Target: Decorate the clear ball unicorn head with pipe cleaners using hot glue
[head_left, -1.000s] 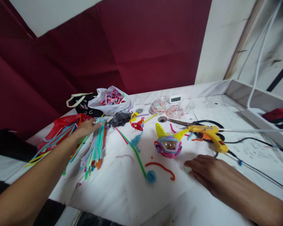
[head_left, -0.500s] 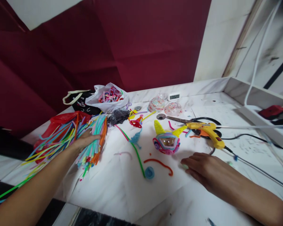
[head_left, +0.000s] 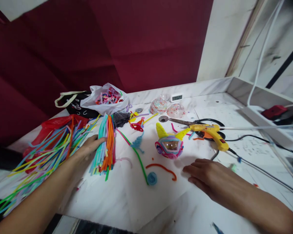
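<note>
My left hand point(head_left: 89, 148) rests on a thick bundle of coloured pipe cleaners point(head_left: 104, 146), its fingers curled round the bundle's left side. More pipe cleaners point(head_left: 46, 152) fan out loosely to the left of it. My right hand point(head_left: 206, 177) lies flat on the white table point(head_left: 127, 201) with fingers stretched out and nothing in it. Just beyond it stands a small pipe-cleaner figure point(head_left: 169, 144) with yellow horns. An orange pipe-cleaner piece point(head_left: 162, 169) and a green stem with a blue coil point(head_left: 151, 178) lie between my hands.
A yellow glue gun point(head_left: 210, 131) with its cable lies beside scissors point(head_left: 185, 122) at the right. At the back are a white bag of coloured bits point(head_left: 106, 99), a red plastic bag point(head_left: 53, 125), two clear domes point(head_left: 168, 109) and a small clock point(head_left: 177, 97).
My left hand has drawn the pipe-cleaner bundle nearer and to the right, and the loose ones have spread out at the left. My right hand has stayed flat on the table.
</note>
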The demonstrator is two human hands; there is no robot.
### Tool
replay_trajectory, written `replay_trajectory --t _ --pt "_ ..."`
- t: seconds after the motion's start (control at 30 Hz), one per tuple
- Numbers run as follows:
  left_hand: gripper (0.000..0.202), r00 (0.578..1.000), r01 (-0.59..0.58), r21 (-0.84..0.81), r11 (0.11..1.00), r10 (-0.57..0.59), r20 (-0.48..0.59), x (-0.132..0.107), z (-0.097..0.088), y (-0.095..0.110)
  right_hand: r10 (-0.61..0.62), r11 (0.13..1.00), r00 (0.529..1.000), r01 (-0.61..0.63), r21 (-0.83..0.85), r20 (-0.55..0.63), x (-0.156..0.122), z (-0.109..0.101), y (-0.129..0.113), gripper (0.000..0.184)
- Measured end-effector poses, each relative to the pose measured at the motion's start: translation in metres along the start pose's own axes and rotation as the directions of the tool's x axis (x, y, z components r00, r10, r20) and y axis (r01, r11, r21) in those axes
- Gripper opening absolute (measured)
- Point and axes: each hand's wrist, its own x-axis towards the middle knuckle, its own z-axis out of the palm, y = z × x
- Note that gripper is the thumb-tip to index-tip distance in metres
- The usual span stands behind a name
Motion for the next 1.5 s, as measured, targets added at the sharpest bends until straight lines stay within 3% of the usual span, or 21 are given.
replay_trajectory --t 0.1,0.23,0.47,0.57,0.7,0.83,1.0,1.33,1.5 --pt "0.057 1.0 -0.005 0.03 1.0 0.004 0.021 0.001 -0.005 -0.006 -0.018 1.0 1.0 0.018 -0.003 -0.014 0.0 0.001 -0.001 0.023" --pt "0.076 0.999 -0.041 0.084 0.996 0.043 -0.031 0.001 -0.007 -0.013 -0.023 1.0 1.0 0.023 0.005 -0.015 0.0 0.002 -0.002 0.024" --pt "0.055 0.966 -0.225 0.251 0.942 0.25 -0.073 0.003 -0.014 -0.006 -0.039 0.999 0.997 0.04 0.023 -0.062 -0.001 0.003 -0.001 0.024" --pt "0.039 0.952 -0.272 0.339 0.901 0.303 -0.04 0.003 -0.016 0.003 -0.036 0.999 0.997 0.038 0.028 -0.068 -0.001 0.003 -0.002 0.024" --pt "0.025 0.964 -0.233 0.435 0.87 0.267 -0.018 0.006 -0.011 0.011 -0.04 0.998 0.997 0.042 0.036 -0.066 -0.001 0.004 -0.001 0.024" --pt "0.029 0.982 -0.153 0.493 0.856 0.19 -0.025 0.014 -0.007 0.014 -0.021 1.0 1.0 0.021 0.017 0.005 -0.001 0.005 -0.001 0.024" --pt "0.033 0.994 -0.108 0.502 0.858 0.101 0.042 0.019 -0.01 0.016 0.033 0.999 0.991 -0.031 -0.017 0.128 -0.001 0.004 -0.003 0.025" --pt "0.026 0.985 -0.157 0.515 0.843 0.17 0.021 0.023 -0.008 0.016 0.067 0.998 0.979 -0.063 -0.027 0.194 0.001 0.004 -0.005 0.026" --pt "0.026 0.992 -0.119 0.519 0.846 0.127 0.02 0.035 -0.006 0.02 0.074 0.997 0.976 -0.07 -0.029 0.205 0.002 0.006 -0.004 0.025"
